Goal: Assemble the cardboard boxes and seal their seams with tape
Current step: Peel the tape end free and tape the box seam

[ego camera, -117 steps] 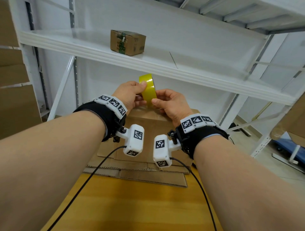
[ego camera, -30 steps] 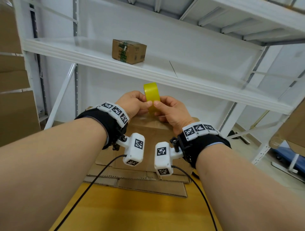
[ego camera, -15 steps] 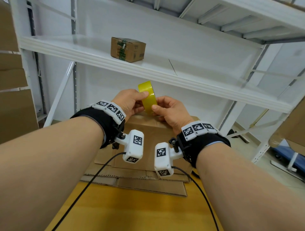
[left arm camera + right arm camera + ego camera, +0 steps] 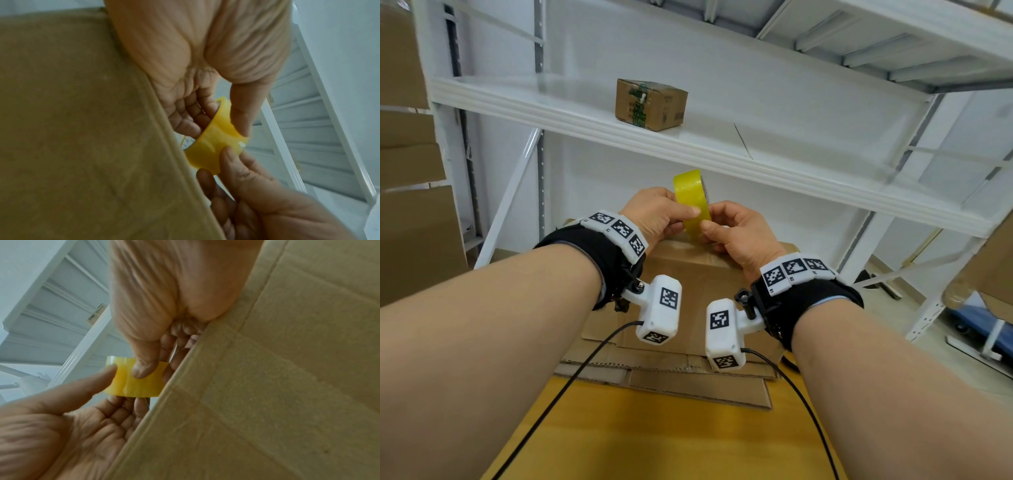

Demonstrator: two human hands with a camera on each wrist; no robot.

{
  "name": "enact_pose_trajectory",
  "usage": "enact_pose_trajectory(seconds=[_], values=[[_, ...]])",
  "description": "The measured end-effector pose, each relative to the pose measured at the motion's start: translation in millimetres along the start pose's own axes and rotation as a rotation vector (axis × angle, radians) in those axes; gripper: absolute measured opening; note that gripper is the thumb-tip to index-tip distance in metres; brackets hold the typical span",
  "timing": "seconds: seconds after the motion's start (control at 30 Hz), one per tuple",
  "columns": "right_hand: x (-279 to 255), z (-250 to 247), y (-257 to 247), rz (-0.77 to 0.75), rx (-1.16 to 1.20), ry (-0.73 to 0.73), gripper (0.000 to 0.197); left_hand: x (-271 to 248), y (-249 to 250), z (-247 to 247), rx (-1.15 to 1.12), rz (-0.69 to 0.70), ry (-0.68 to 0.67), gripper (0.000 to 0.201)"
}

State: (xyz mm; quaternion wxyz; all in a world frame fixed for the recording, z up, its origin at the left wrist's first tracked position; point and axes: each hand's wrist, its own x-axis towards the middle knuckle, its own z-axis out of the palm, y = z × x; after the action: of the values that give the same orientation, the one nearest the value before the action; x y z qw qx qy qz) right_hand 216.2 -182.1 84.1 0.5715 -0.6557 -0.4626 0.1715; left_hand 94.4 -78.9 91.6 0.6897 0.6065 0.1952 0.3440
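The brown assembled cardboard box [image 4: 698, 294] stands on flattened brown cardboard sheets [image 4: 671, 380] at the far end of the yellow wooden tabletop [image 4: 654, 445]. Nearer than the box, the tabletop is bare wood crossed only by two thin black cables [image 4: 558, 394]. Above the box the white metal shelf board [image 4: 688, 144] overhangs, so headroom over the box top is limited. The left hand [image 4: 654, 216], the right hand [image 4: 739, 233] and the yellow roll of tape [image 4: 691, 202] fill part of that gap. Left of the box, a slanted white brace [image 4: 506, 202] and stacked brown cartons [image 4: 410, 205] close that side. Right of the box, the white shelf upright [image 4: 859, 246] stands close, with open floor beyond.
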Motion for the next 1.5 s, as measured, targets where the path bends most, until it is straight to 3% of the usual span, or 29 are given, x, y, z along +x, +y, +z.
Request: enact_pose_trajectory(seconds=[0.1,0.13,0.27,0.33,0.9,1.1,1.27,1.5], values=[[-1,0,0,-0.006,0.002,-0.010,0.013,-2,0,3,0.078,0.020,0.044,0.067],[-1,0,-1,-0.001,0.015,-0.010,0.013,0,-1,4,0.079,0.031,0.060,0.070],[-2,1,-3,0.012,0.044,-0.009,0.014,1,-1,5,0.086,0.051,0.049,0.031],[-2,1,-4,0.016,0.043,-0.013,0.013,2,-3,4,0.088,0.057,0.036,0.020],[-10,0,-7,0.014,0.047,0.040,0.013,3,-10,3,0.089,0.098,-0.009,0.016],[-11,0,-9,0.011,0.054,0.015,0.012,-2,-6,6,0.071,0.083,0.031,0.045],[-10,0,-7,0.004,0.039,0.013,0.014,-3,-2,9,0.081,0.066,0.030,0.008],[-8,0,-7,0.015,0.061,0.030,0.013,2,-1,10,0.105,0.045,-0.001,0.013]])
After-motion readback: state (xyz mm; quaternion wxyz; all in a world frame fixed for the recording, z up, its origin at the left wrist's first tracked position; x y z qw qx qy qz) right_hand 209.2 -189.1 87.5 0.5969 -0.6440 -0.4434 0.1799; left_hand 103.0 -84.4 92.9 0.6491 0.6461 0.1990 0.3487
